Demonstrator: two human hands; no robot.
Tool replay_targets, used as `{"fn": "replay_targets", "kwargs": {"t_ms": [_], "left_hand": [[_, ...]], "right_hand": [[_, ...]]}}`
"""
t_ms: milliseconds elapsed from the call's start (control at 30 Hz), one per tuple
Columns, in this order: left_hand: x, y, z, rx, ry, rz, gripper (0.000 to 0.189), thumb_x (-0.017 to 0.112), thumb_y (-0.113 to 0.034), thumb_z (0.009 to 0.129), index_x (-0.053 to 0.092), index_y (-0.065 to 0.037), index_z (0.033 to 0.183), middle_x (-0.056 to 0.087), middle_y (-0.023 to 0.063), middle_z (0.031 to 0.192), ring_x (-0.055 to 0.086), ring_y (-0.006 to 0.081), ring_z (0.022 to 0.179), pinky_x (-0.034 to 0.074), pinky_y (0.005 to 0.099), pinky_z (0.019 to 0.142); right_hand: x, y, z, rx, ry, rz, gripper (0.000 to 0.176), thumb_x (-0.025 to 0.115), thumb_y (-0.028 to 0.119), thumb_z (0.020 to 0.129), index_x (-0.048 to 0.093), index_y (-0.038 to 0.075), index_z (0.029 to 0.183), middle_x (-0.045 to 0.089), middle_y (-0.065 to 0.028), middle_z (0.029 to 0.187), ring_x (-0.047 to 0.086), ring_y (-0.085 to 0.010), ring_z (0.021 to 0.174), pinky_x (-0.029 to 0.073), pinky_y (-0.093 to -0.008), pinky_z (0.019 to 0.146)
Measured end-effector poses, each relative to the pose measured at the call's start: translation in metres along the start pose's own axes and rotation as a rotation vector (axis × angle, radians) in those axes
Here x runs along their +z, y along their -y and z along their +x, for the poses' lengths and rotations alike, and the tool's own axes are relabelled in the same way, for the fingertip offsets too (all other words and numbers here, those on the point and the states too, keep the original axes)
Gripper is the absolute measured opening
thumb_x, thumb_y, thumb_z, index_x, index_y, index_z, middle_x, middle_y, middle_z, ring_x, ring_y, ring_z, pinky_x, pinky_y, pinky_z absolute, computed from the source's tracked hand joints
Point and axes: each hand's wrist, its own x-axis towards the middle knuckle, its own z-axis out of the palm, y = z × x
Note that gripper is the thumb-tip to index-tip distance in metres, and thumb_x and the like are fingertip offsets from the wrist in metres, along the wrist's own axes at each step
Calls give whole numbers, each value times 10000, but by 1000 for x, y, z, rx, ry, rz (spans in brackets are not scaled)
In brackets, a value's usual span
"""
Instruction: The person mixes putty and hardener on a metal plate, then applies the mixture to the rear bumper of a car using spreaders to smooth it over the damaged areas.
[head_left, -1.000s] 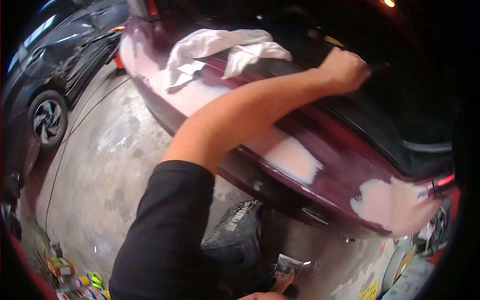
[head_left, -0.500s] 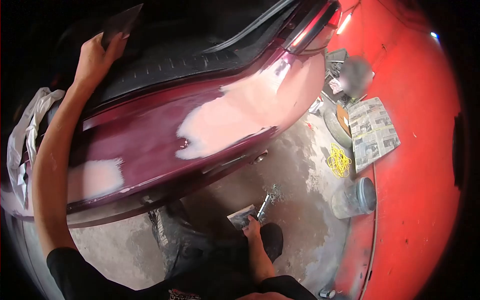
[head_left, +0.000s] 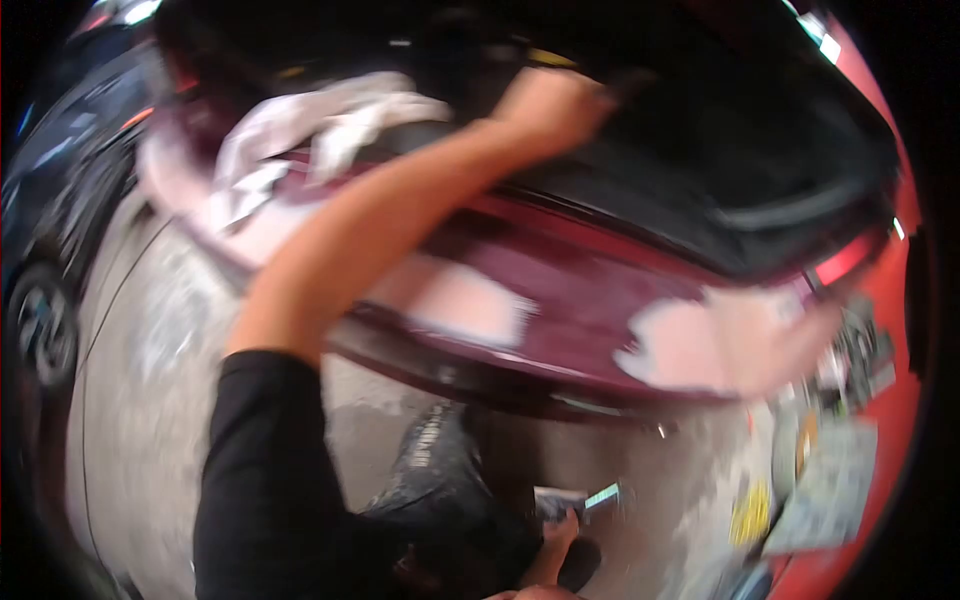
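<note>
My left hand [head_left: 570,105], smeared by motion, reaches over the open boot of a dark red car. Its fingers are closed on a thin dark sheet [head_left: 632,84] that barely shows against the black interior. Low in the view, my right hand [head_left: 563,526] grips a small grey rectangular plate [head_left: 556,500]. A pale narrow strip [head_left: 602,497] lies just to the right of that plate. The car's rear bumper [head_left: 575,350] carries a pale pink patch [head_left: 690,345] at right and a smaller patch [head_left: 465,305] near its middle.
A white cloth [head_left: 330,125] drapes over the boot edge at left. Another dark car [head_left: 60,190] stands at far left. By the red wall [head_left: 885,440] are newspaper-covered panel [head_left: 825,480] and a yellow cord [head_left: 750,513]. A thin line [head_left: 88,350] crosses the floor.
The view has swung left, bringing the other car in and shifting the bumper rightward. My left arm now stretches across the boot; my right hand stays low with the plate.
</note>
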Motion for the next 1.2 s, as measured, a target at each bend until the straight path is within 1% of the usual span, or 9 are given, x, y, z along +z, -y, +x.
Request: {"fn": "replay_targets", "kwargs": {"t_ms": [67,100,200,367,467,667,933,1067,1200], "left_hand": [[6,9,3,126,-76,19,354,528,-320,945,705,-47,805,674,201,796,667,382,765,523,479,722],[3,5,4,111,-85,36,321,554,-303,926,704,-48,803,678,189,796,670,374,773,522,477,724],[11,11,2,176,-168,-19,289,589,-288,892,697,-46,778,678,151,797,671,350,783,519,475,716],[14,12,1,204,-201,-46,232,628,-231,876,688,-22,795,650,150,764,642,351,743,508,446,692],[12,12,0,194,-188,-69,227,633,-228,868,696,-18,807,651,153,756,642,356,740,507,450,697],[16,14,2,219,-240,-53,231,640,-239,857,694,-25,789,649,178,738,638,385,718,511,469,674],[26,20,11,134,-118,-8,284,593,-322,885,712,-70,828,685,144,788,660,355,782,495,462,722],[8,4,7,-1,-21,24,350,546,-357,908,730,-69,833,702,165,819,682,361,798,521,485,773],[-1,-19,16,-101,32,73,443,508,-481,962,747,-143,804,736,141,918,714,362,783,556,470,670]], "right_hand": [[-30,-9,47,8,88,29,377,554,301,936,575,54,1221,632,-122,1129,641,-293,976,541,-436,816],[-50,-17,59,-491,200,-413,367,557,312,932,584,63,1200,633,-109,1096,641,-283,948,546,-428,792],[-48,-19,62,-810,141,-824,441,602,281,843,570,38,1210,637,-140,1051,636,-298,925,524,-438,805],[-103,-20,184,-807,652,-1674,562,663,476,858,543,96,1254,663,-70,1000,613,-273,902,459,-419,887],[-91,-21,170,317,427,-474,794,703,464,831,383,101,1460,609,-167,1196,542,-242,1120,409,-406,986],[-69,-10,82,-1264,126,-1489,695,639,0,585,520,-93,1264,629,-286,1026,652,-374,907,523,-465,811],[-42,-13,43,-604,97,-691,499,664,242,806,561,-18,1220,639,-179,1062,634,-323,1002,514,-411,852],[-45,-8,34,-1186,207,-1308,575,674,178,760,532,-63,1262,626,-244,1124,616,-381,1058,498,-449,917],[-3,5,-11,-427,214,-1042,523,724,113,717,568,56,1213,640,-104,1051,619,-275,957,474,-373,792]]}}
